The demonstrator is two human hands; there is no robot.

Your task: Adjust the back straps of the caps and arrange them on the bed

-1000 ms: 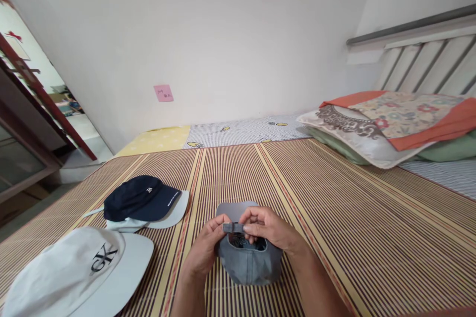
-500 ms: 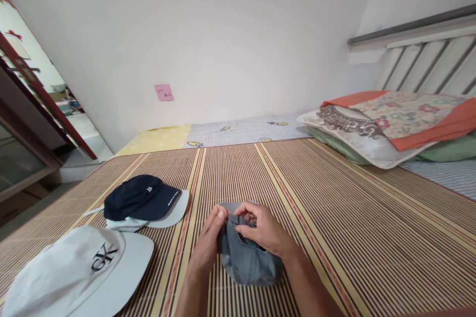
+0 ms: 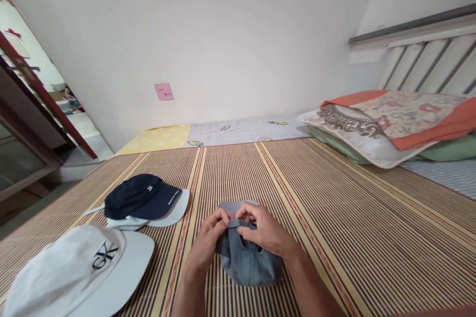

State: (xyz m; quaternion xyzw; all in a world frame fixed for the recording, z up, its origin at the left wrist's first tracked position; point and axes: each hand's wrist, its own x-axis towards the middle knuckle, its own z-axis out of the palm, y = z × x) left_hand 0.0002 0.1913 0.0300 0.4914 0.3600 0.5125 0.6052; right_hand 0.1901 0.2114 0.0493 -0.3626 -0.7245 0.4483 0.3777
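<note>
A grey-blue baseball cap [image 3: 253,265] rests on the striped mat with its back opening toward me and its brim pointing away. My left hand [image 3: 208,237] pinches the left end of the cap's back strap between thumb and fingers. From the other side, my right hand [image 3: 266,230] grips the same strap near the opening, thumb below and fingers above. Both hands are closed, their fingertips close together. The strap's fastening is partly hidden by the fingers. Part of the brim shows beyond the hands.
To the left lies a white cap [image 3: 74,267] with black letters. Behind it, a navy cap [image 3: 137,198] sits on a pale cap [image 3: 180,213]. A striped mat [image 3: 334,218] covers the bed. Pillows [image 3: 357,133] are stacked at the right, by a white headboard [image 3: 427,64].
My left hand's fingers have shifted from the cap's side onto the strap end, thumb and fingertips now pinching it. The right hand has barely moved, and the cap stays in place.
</note>
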